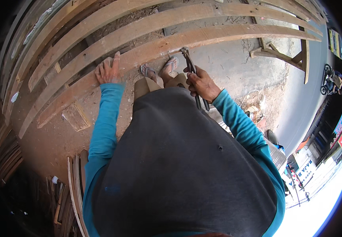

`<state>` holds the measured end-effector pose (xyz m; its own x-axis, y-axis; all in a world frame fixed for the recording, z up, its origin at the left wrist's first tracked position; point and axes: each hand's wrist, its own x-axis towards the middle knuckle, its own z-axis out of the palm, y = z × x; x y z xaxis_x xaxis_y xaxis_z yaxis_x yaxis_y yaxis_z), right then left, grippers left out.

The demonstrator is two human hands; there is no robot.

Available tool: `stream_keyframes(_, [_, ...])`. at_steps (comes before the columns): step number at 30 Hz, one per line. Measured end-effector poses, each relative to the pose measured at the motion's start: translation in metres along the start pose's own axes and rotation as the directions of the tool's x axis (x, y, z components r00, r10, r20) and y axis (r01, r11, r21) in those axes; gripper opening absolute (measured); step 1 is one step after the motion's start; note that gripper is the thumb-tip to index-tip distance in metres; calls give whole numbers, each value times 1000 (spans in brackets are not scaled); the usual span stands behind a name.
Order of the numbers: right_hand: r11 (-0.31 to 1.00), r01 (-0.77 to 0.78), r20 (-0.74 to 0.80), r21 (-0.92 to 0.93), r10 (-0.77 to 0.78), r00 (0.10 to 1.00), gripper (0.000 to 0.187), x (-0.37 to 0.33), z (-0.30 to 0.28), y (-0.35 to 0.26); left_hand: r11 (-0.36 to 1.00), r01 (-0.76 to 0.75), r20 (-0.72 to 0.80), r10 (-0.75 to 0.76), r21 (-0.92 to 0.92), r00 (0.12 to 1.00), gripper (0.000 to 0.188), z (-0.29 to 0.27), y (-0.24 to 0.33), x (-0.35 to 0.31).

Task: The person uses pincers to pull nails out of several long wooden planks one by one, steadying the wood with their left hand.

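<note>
My right hand [204,85] is closed round the dark handles of a pair of pincers [190,62]. Their metal jaws meet the near edge of the closest wooden plank [147,52], close to the middle of its length; whether a nail sits between them is too small to tell. Further left, my left hand [109,70] lies on top of the same plank, fingers stretched toward its far edge and somewhat apart, with no tool in it. The plank is long and brown, and looks bent through the fisheye.
More long planks [155,23] lie side by side beyond the closest one. A wooden trestle leg [306,55] stands at the right end. Below the plank are my sandalled feet [169,66]. Stacked timber strips [76,185] lie at lower left; a road [309,98] runs along the right.
</note>
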<state>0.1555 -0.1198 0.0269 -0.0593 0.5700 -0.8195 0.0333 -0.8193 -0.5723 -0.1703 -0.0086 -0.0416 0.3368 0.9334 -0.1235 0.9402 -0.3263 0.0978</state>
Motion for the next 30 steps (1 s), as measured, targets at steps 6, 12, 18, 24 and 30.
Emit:
stream_keyframes(6, [917,261,-410,-302,-372,833,35,33,59,52,998,47,60,-49,28,997,84,4,6,1])
stream_keyframes(12, [887,274,-404,-371,-420,813,44,33,49,64,999,-40,185,37,15,982,84,-10,8,14])
stream_keyframes(18, [766,451,-329,-458,-618,714,42,65,17,69,940,195,529,-18,-280,848,78,21,-41,59])
stream_keyframes(24, [791,426,-475,440,-197,857,25,-17,-41,50,988,122,435,-70,-92,898,71,-9,-15,61])
stream_keyframes(30, [593,292,-353,751,-15,936,22,13,-97,102,980,187,406,-143,-69,903,72,-24,-26,47])
